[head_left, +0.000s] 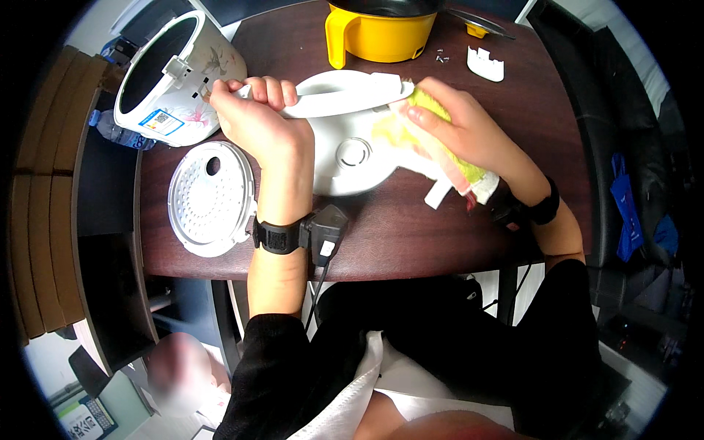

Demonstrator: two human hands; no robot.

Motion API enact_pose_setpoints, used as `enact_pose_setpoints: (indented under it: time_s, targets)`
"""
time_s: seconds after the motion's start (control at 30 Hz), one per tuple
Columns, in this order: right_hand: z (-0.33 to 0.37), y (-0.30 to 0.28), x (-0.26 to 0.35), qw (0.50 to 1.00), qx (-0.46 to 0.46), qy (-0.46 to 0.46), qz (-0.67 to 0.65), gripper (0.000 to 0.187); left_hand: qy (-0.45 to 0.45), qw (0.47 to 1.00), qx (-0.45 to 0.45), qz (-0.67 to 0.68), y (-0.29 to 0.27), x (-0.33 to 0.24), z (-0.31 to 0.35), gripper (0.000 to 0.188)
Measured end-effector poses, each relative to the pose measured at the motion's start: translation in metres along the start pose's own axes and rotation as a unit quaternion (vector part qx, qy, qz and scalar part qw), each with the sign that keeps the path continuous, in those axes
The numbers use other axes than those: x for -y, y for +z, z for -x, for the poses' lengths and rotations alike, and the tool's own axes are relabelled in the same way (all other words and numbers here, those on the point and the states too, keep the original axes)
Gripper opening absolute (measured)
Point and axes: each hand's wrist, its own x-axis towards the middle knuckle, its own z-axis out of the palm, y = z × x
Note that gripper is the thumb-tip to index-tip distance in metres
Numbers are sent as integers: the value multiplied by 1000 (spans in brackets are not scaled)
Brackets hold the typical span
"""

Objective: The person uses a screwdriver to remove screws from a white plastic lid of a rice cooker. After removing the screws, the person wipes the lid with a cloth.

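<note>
My left hand (pixel 262 117) is closed round one end of a long, curved white plastic handle (pixel 341 100), which I hold up over the table. At its other end, my right hand (pixel 477 128) grips a yellow, pink and white cloth (pixel 433 136) pressed against the handle's tip. Beneath them lies a round white plastic lid (pixel 334 172) with a small ring-shaped fitting; the handle and cloth cover part of it. A perforated white disc (pixel 209 198) with one larger hole rests left of my left wrist.
A white rice cooker body (pixel 183 95) with flower prints stands at the far left. At the back are a yellow pot (pixel 389 35), a lid (pixel 480 26), a small white plastic piece (pixel 485 64) and several screws (pixel 441 56). The brown table (pixel 411 242) ends near my body.
</note>
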Motion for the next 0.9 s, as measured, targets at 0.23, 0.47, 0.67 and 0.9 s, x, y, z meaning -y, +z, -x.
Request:
enact_pose_setpoints:
  time_s: [0.23,0.47,0.67,0.9]
  targets:
    - [2,4,-6,995,41,-29,-81,24,-17,998,31,46,0,0,1,21]
    - [4,6,-3,991,-48,-24,-120,33,-104,984,113,93,4,9,11,23]
    - [1,14,-11,983,-119,-39,-137,36,-140,971,159,109,11,22,28,24]
    - [-3,4,-13,921,-195,60,-331,37,-54,968,242,27,18,24,48,28]
